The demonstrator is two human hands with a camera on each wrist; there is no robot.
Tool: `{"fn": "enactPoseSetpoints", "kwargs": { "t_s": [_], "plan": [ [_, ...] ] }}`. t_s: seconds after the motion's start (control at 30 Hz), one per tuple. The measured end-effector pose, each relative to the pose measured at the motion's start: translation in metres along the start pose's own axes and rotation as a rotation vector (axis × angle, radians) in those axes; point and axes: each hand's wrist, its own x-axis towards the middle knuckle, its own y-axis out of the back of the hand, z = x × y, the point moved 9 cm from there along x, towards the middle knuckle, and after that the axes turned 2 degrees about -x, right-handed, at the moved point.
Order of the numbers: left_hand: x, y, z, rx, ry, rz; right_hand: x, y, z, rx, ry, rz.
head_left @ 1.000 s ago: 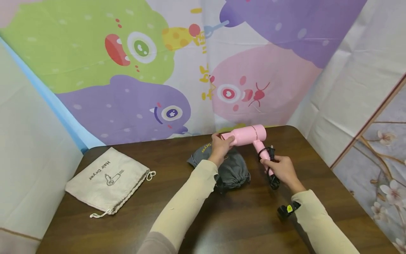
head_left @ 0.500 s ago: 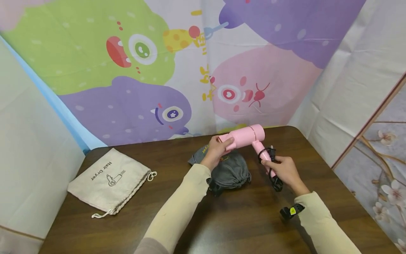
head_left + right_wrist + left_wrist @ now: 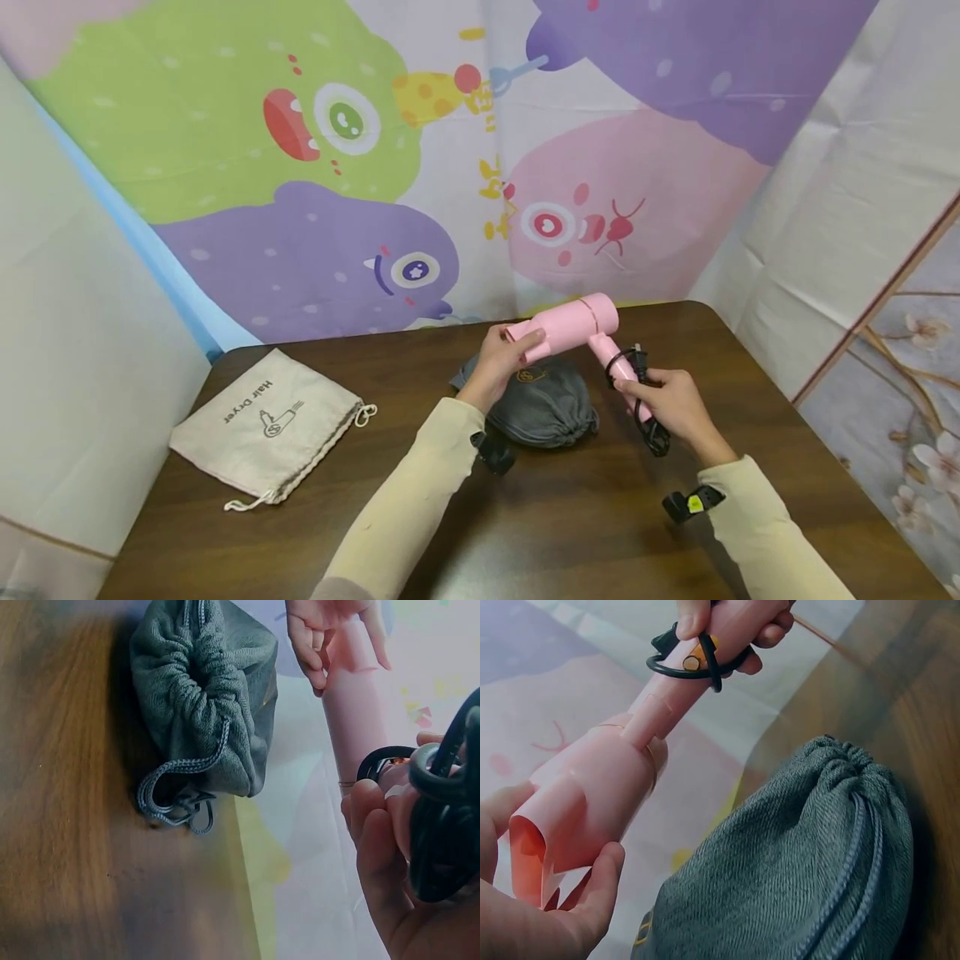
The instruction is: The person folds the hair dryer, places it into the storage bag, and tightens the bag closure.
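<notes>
A pink hair dryer (image 3: 570, 325) is held up over the table's far side, its barrel pointing left. At its nozzle (image 3: 551, 810), my left hand (image 3: 498, 362) grips with thumb and fingers on either side. My right hand (image 3: 678, 408) holds the handle (image 3: 617, 367), where a black power cord (image 3: 651, 429) is looped and bundled. Just below the dryer, a dark grey drawstring bag (image 3: 543, 408) lies on the table, bulging and gathered at its mouth. In the right wrist view, its cord (image 3: 180, 769) trails onto the wood.
On the left of the brown wooden table (image 3: 570, 525) a beige drawstring bag (image 3: 262, 425) lies flat, printed with "Hair Dryer". A cartoon-printed cloth (image 3: 360, 167) hangs behind the table's back edge. Pale panels stand at both sides.
Both hands stay on the hair dryer. Its nozzle end has come slightly left and down, tilting the barrel more, while the left arm has drawn left. Both bags stay on the table.
</notes>
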Motion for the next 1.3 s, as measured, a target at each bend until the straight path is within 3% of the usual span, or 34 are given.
{"fn": "enactPoseSetpoints", "kwargs": {
  "t_s": [0.33,0.63,0.87,1.03,1.3],
  "plan": [
    [-0.008,0.019,-0.007,-0.002,0.020,-0.021,0.000,-0.010,-0.010,-0.053,0.074,-0.025],
    [-0.015,0.038,-0.006,0.012,-0.010,-0.036,0.003,-0.020,-0.023,-0.134,0.136,-0.062],
    [-0.018,0.049,-0.006,-0.060,-0.018,-0.084,0.005,-0.027,-0.033,-0.169,0.152,-0.103],
    [-0.023,0.056,-0.006,-0.062,-0.019,-0.064,0.005,-0.032,-0.038,-0.204,0.155,-0.131],
    [-0.032,0.065,-0.007,-0.094,-0.051,-0.018,0.008,-0.042,-0.040,-0.141,0.136,-0.156]
  ]
}}
